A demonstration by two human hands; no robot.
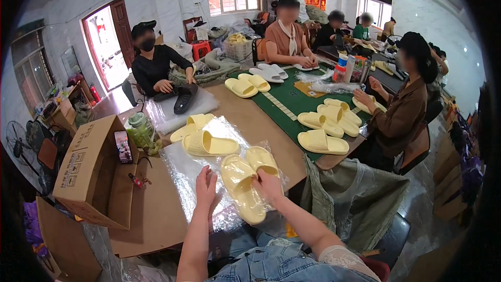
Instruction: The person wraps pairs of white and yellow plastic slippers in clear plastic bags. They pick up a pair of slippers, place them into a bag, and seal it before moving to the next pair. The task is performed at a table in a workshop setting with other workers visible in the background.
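Observation:
My right hand (pixel 269 184) grips a pair of pale yellow slippers (pixel 241 190) inside a clear plastic bag, above the front edge of the table. Its fingers are closed around the pair near the middle. My left hand (pixel 206 184) is just left of the bagged pair, empty, with its fingers stretched out. Beneath it lies a spread of shiny clear plastic bags (pixel 180 169). A second pair of yellow slippers (pixel 211 143), unbagged, rests on the far part of these bags, one slipper partly behind the other.
An open cardboard box (pixel 86 172) stands at left, with a phone (pixel 123 146) propped on it and a green jar (pixel 140 128) behind. An olive sack (pixel 355 193) hangs at the table's right edge. Several co-workers sit around, with more yellow slippers (pixel 323 142) on the green mat (pixel 284 94).

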